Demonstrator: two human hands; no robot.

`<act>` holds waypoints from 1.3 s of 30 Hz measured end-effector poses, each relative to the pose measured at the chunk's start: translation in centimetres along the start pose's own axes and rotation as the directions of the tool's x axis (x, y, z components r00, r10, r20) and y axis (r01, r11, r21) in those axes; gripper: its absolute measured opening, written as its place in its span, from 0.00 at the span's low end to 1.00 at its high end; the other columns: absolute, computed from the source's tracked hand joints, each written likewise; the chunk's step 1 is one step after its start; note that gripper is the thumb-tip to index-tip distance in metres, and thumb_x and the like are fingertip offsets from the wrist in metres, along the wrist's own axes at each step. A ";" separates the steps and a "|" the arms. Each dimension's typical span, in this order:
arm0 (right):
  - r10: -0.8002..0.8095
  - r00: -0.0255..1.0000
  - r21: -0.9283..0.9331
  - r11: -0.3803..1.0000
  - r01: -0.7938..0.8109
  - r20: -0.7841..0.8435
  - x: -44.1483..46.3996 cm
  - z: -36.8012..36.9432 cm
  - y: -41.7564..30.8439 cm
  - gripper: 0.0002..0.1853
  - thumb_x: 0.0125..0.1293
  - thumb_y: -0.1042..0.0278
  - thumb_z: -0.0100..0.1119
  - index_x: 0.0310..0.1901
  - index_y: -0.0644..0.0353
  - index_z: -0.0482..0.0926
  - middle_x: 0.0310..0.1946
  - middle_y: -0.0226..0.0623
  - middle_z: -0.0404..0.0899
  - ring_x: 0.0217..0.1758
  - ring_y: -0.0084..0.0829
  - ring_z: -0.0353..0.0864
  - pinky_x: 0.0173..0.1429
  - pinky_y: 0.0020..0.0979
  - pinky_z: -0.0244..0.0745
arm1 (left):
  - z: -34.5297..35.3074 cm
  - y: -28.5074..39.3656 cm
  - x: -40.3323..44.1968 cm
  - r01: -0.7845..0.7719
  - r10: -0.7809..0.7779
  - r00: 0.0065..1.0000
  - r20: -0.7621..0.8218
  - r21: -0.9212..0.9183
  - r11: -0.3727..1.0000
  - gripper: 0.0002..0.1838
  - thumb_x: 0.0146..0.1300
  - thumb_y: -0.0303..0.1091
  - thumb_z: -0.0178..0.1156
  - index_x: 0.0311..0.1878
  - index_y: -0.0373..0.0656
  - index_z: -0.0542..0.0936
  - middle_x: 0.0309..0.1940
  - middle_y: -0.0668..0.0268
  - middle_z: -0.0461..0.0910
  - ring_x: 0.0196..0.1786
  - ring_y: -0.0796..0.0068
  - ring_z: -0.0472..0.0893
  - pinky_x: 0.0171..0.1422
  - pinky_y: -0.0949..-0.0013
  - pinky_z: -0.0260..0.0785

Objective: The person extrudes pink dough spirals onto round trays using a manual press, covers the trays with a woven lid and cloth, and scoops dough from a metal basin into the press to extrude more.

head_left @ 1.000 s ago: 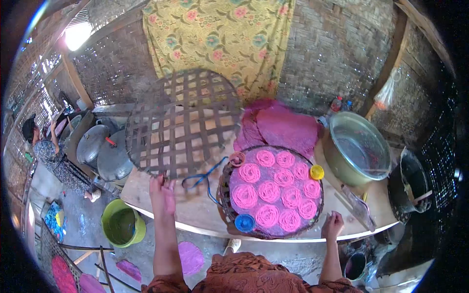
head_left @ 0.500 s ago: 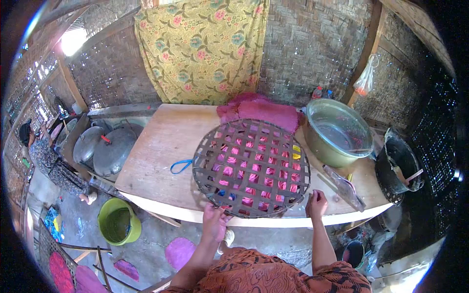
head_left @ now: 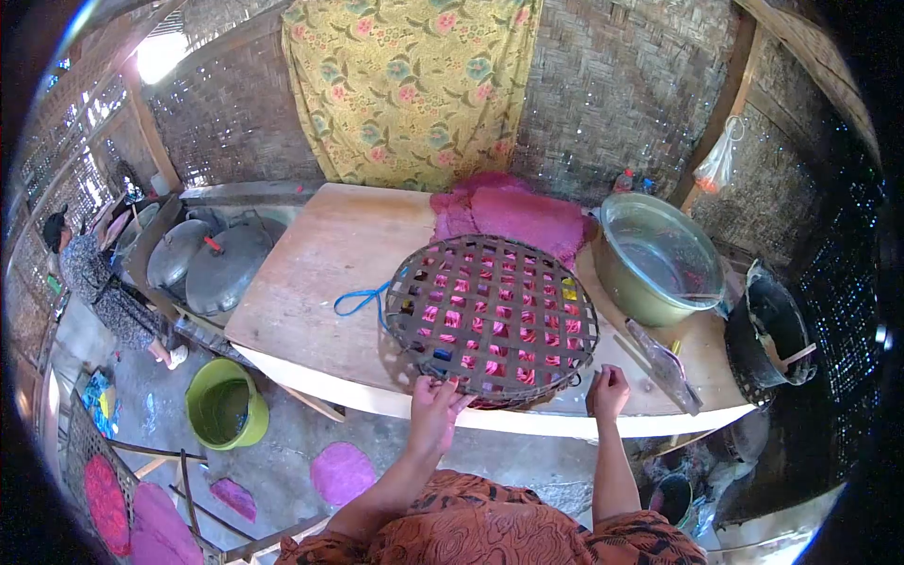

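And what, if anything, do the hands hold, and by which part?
The left hand holds the round, dark, woven lattice cover by its near rim; nothing shows held in the right hand.

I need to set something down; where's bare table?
Left of the woven lid and blue strap, the table is bare to its left edge. Crowded: the right, with green basin and a long object, and the back middle, under pink cloth.

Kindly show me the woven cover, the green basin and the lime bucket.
Woven cover [head_left: 490, 317], head view: strip near its middle.
Green basin [head_left: 623, 282], head view: outer wall.
Lime bucket [head_left: 255, 421], head view: outer wall, right side.
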State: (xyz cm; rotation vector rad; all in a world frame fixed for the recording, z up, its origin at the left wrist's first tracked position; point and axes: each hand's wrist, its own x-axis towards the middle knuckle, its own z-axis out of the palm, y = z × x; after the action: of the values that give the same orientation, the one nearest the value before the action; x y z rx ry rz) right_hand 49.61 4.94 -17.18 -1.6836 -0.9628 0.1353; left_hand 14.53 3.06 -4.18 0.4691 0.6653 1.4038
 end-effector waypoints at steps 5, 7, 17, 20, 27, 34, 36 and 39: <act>-0.037 0.999 -0.053 0.998 0.036 -0.016 -0.5 -0.5 -2.9 0.09 0.64 0.68 0.55 0.36 0.65 0.80 0.23 0.35 0.79 0.26 0.21 0.75 0.33 0.25 0.71 | -0.3 0.3 -0.8 0.065 -0.062 0.996 0.057 -0.066 0.996 0.09 0.66 0.26 0.49 0.48 0.43 0.64 0.47 0.61 0.74 0.52 0.61 0.76 0.63 0.51 0.66; -0.003 1.000 -0.029 1.000 0.003 -0.002 -0.5 -0.6 -3.2 0.09 0.64 0.68 0.55 0.36 0.65 0.80 0.24 0.36 0.79 0.27 0.21 0.75 0.34 0.25 0.71 | -1.1 0.5 -1.6 0.145 -0.136 0.989 0.065 -0.155 0.977 0.10 0.66 0.25 0.49 0.49 0.41 0.64 0.49 0.57 0.72 0.55 0.57 0.74 0.65 0.52 0.64; -0.047 0.998 -0.088 0.995 0.043 -0.046 -0.6 -0.5 -3.2 0.09 0.63 0.66 0.55 0.35 0.63 0.80 0.21 0.40 0.79 0.22 0.26 0.76 0.30 0.29 0.71 | -5.7 0.1 -4.5 0.286 -0.288 0.958 -0.012 -0.065 0.956 0.20 0.66 0.27 0.50 0.58 0.35 0.59 0.59 0.50 0.64 0.56 0.54 0.74 0.64 0.58 0.67; -0.047 0.998 -0.141 0.989 0.040 -0.046 -0.7 -0.5 -3.8 0.09 0.63 0.66 0.55 0.34 0.62 0.80 0.21 0.41 0.79 0.22 0.28 0.77 0.30 0.30 0.71 | -10.2 -1.0 -5.0 0.233 -0.230 0.972 -0.037 0.103 0.967 0.17 0.67 0.29 0.49 0.56 0.35 0.61 0.59 0.49 0.65 0.54 0.52 0.74 0.61 0.55 0.69; -0.039 0.986 0.130 0.990 0.060 -0.160 1.8 -0.7 -2.5 0.09 0.64 0.66 0.55 0.34 0.64 0.79 0.18 0.28 0.74 0.21 0.18 0.70 0.26 0.24 0.66 | -37.2 -9.0 -7.3 -0.251 -0.373 0.923 0.096 0.885 -0.392 0.16 0.61 0.43 0.51 0.38 0.40 0.78 0.39 0.52 0.78 0.42 0.53 0.78 0.45 0.56 0.71; -0.361 0.929 0.171 0.923 0.344 0.079 16.2 4.6 -14.1 0.10 0.64 0.68 0.55 0.39 0.67 0.80 0.25 0.33 0.78 0.27 0.20 0.73 0.32 0.24 0.68 | -44.2 -8.4 -15.5 0.430 -0.159 0.839 -0.520 0.813 -0.392 0.13 0.57 0.41 0.52 0.33 0.42 0.79 0.30 0.54 0.79 0.35 0.55 0.79 0.37 0.52 0.71; -0.077 0.883 0.216 0.976 -0.028 0.463 19.9 8.0 -17.5 0.13 0.63 0.63 0.56 0.39 0.66 0.80 0.31 0.38 0.82 0.31 0.29 0.79 0.37 0.31 0.73 | -42.8 -8.7 -13.9 0.498 -0.106 0.824 -0.557 0.800 -0.334 0.13 0.57 0.41 0.52 0.34 0.42 0.79 0.30 0.54 0.79 0.35 0.55 0.79 0.37 0.53 0.72; -0.263 0.840 0.075 0.963 0.259 0.475 28.6 19.3 -7.4 0.14 0.62 0.61 0.56 0.40 0.65 0.80 0.29 0.36 0.81 0.30 0.26 0.79 0.35 0.25 0.73 | -40.6 -9.7 -11.3 0.557 -0.040 0.811 -0.584 0.791 -0.254 0.13 0.57 0.41 0.52 0.35 0.42 0.78 0.30 0.54 0.79 0.35 0.56 0.79 0.37 0.54 0.72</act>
State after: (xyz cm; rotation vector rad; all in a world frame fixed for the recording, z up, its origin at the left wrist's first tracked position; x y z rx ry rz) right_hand 54.12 38.39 -6.97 -1.5184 -1.5561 0.3895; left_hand -6.02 -12.72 -38.76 1.1758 2.1108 0.0142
